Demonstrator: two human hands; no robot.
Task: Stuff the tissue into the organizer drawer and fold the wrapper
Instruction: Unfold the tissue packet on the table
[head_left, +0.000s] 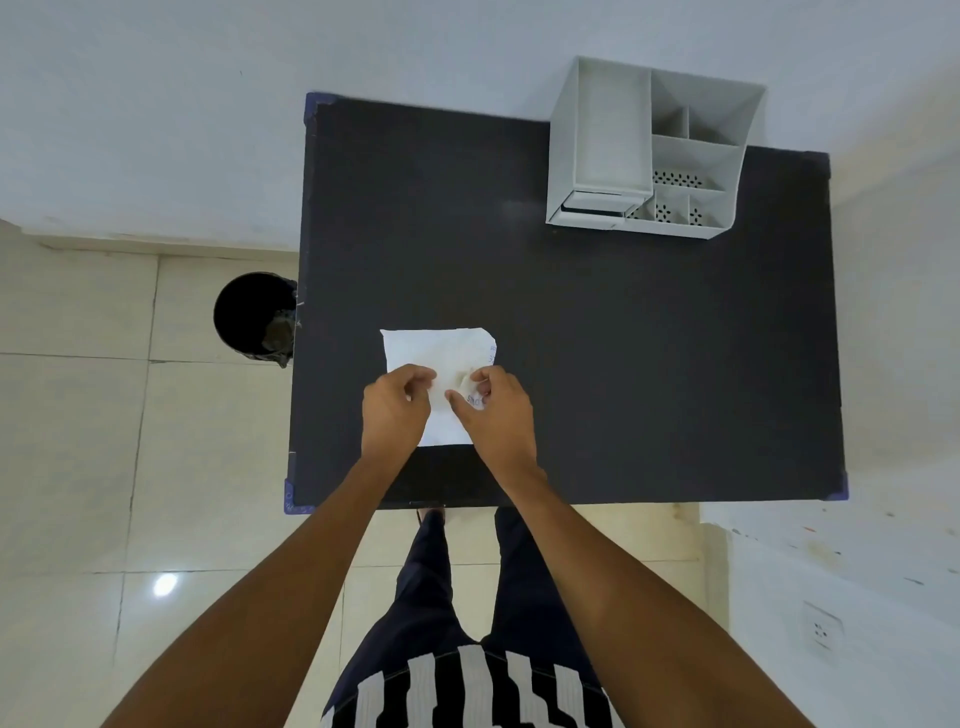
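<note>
Wrapper (436, 358) lies flat on the dark surface (623, 364), near-left of centre, both hands at its near edge. Left hand (396, 410) pinches that edge; right hand (493, 410) pinches a small crumpled wad, probably the tissue (460, 382). Organizer (649, 150) stands at the far right, well apart, so the right grip is nearer; its drawer front faces near.

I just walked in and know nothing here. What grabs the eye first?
Two bare hands, left hand and right hand, pinch a flat white paper wrapper near the front of a dark rectangular table. At its far right corner stands a white plastic compartment organizer; a black bin sits left.
</note>
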